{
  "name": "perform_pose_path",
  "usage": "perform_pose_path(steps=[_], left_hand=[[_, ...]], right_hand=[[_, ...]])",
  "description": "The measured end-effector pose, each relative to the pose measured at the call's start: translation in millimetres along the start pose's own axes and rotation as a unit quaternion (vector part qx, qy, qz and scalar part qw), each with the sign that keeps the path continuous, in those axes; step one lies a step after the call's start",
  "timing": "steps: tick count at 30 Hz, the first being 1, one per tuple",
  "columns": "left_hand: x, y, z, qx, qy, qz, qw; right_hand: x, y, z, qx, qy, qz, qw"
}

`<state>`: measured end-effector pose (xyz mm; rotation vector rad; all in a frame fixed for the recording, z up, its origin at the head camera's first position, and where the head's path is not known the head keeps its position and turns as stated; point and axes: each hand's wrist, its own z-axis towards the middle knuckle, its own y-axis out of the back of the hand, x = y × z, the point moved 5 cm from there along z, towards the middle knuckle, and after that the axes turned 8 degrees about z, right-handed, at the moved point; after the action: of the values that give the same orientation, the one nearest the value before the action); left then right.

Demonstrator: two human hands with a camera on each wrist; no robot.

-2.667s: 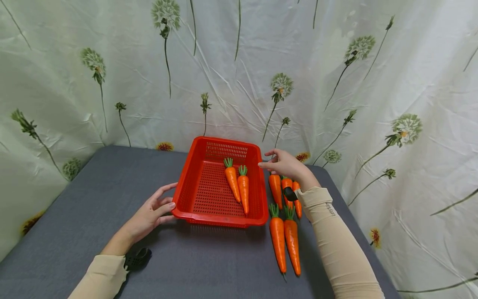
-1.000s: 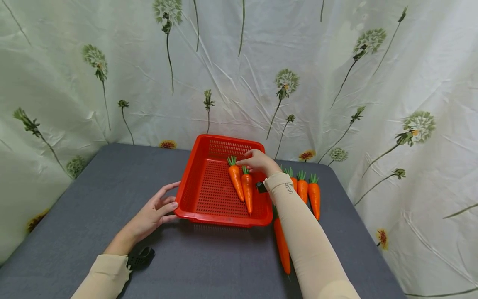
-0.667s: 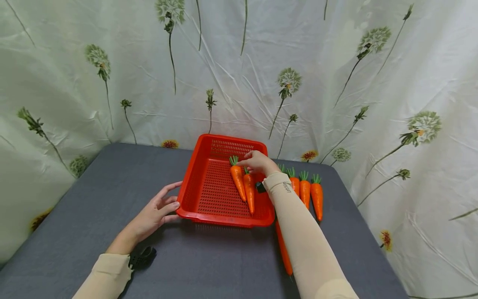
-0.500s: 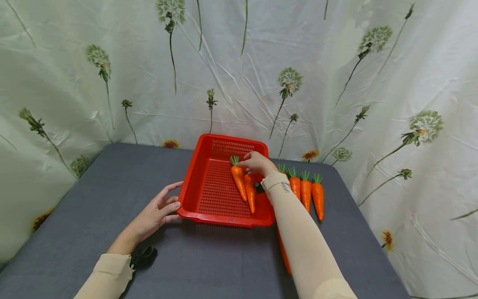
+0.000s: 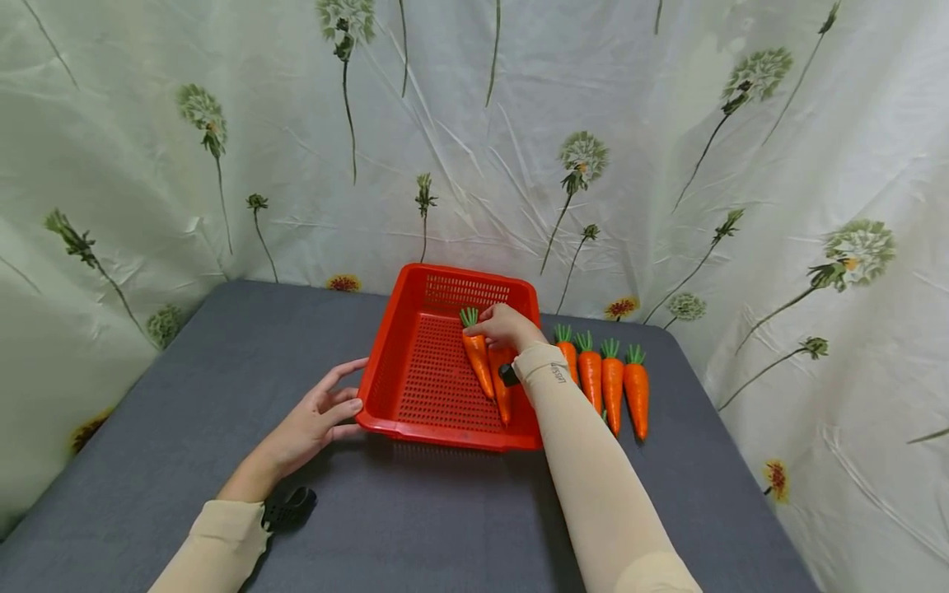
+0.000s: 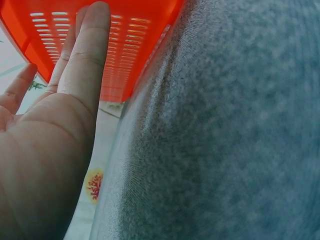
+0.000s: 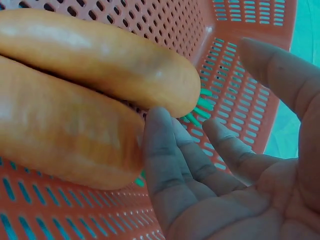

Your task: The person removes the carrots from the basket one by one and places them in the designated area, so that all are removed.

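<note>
Two carrots lie side by side in the red plastic basket (image 5: 415, 371), the left carrot (image 5: 478, 362) and the right carrot (image 5: 502, 395). My right hand (image 5: 507, 327) reaches over their leafy ends. In the right wrist view, a fingertip (image 7: 159, 117) is at the carrots' thick ends, while the thumb stands apart from them; the hand holds nothing. My left hand (image 5: 315, 424) rests at the basket's near left corner. Its thumb is at the rim, and in the left wrist view straight fingers (image 6: 82, 70) lie against the slotted side.
Several more carrots (image 5: 612, 383) lie in a row on the grey table (image 5: 245, 346), right of the basket. The right sleeve (image 5: 593, 478) hides part of that area, with a bit of green leaf showing beside it. A flower-patterned curtain (image 5: 474, 165) hangs behind.
My right hand has moved from above the carrots outside to inside the basket, then slightly nearer the left carrot's top. My left hand stays at the corner. The head view has shifted slightly.
</note>
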<state>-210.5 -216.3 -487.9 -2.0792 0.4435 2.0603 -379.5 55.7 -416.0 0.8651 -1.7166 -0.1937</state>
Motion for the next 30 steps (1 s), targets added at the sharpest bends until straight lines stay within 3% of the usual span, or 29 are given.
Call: perform_pose_path(steps=[8,16,22,30], left_hand=[[1.3,1.1,-1.4,-0.002,-0.001,-0.001,1.0],[-2.0,-0.3,-0.2,0.005,-0.005,-0.005,1.0],[-3.4,-0.9,1.8,0.001,-0.007,0.004,1.0],[0.4,0.2,1.2,-0.003,-0.002,0.002,1.0]], right_hand=[[3,-14,2.2,0.001,-0.016,-0.021,0.9996],[6,-23,10.0,-0.021,-0.048,-0.106,0.993],[9,-34,10.2,-0.012,-0.053,-0.087,0.9947],[11,-49,9.3,0.042,-0.05,-0.051,0.9966]])
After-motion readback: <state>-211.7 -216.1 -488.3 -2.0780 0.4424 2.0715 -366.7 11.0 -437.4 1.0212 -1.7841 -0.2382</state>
